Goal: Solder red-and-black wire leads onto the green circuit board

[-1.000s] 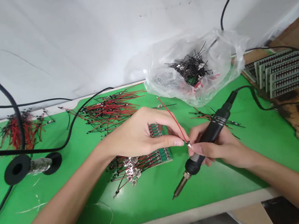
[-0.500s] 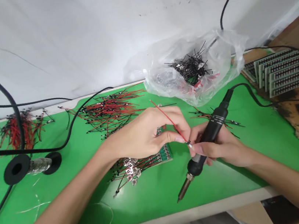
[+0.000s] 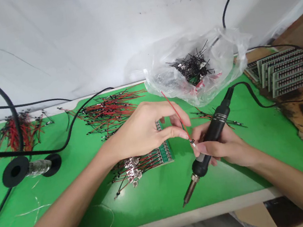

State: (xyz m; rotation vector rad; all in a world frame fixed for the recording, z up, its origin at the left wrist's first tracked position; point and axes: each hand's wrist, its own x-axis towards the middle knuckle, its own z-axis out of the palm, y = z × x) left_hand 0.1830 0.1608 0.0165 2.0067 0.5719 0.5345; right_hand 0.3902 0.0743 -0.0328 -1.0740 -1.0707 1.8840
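My right hand (image 3: 224,146) is wrapped round a black soldering iron (image 3: 212,131), whose metal tip points down and left above the green mat (image 3: 158,199). That hand's thumb and forefinger also pinch the black-and-white end of a red wire lead (image 3: 176,110), which slants up and left. Close by, my left hand (image 3: 153,126) has its fingers curled and apart, the thumb tip right at the lead's lower end. Beneath the left hand lies a green circuit board (image 3: 166,152) with red and black leads (image 3: 132,168) running off its left side; part of it is hidden.
A solder spool (image 3: 39,167) lies at left, near a heap of red leads (image 3: 16,132). More leads (image 3: 108,110) lie behind my left hand. A clear plastic bag (image 3: 160,80) holds black leads (image 3: 191,66). Stacked boards (image 3: 289,71) stand at right; black cables (image 3: 70,136) cross the mat.
The red lead has swung more upright, its free end moving right and up. My left forefinger and thumb have parted a little. The soldering iron's tip has shifted slightly right.
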